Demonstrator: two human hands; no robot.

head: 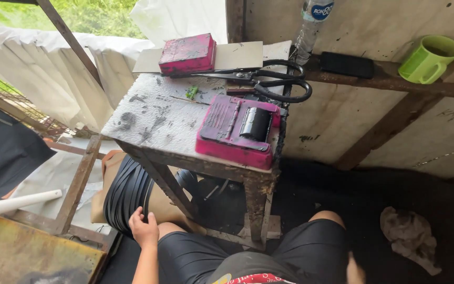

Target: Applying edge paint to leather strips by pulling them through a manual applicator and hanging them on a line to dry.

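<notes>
Left hand (144,227) reaches down beside the thigh, fingers curled loosely onto a bundle of black strips (128,193) lying on brown sacking under the counter (153,118); looks like touching, not a firm grip. Strips sit low at the left, near the knee, within easy reach of the seated person. Right hand (355,269) barely shows at the bottom edge; cannot tell how its fingers stand. On the small, ink-smeared wooden counter: pink stamping block with black roller (240,130) at the near right corner, close to the person; black scissors (274,80) behind it; pink box (187,53) on grey card at the back. Green mug (429,58), dark flat phone-like slab (347,64) and clear plastic bottle (312,29) rest on a wall rail, off the work surface. Room: rough board walls, dark floor, crumpled rag (410,236) at right, white sheeting and greenery at left.
</notes>
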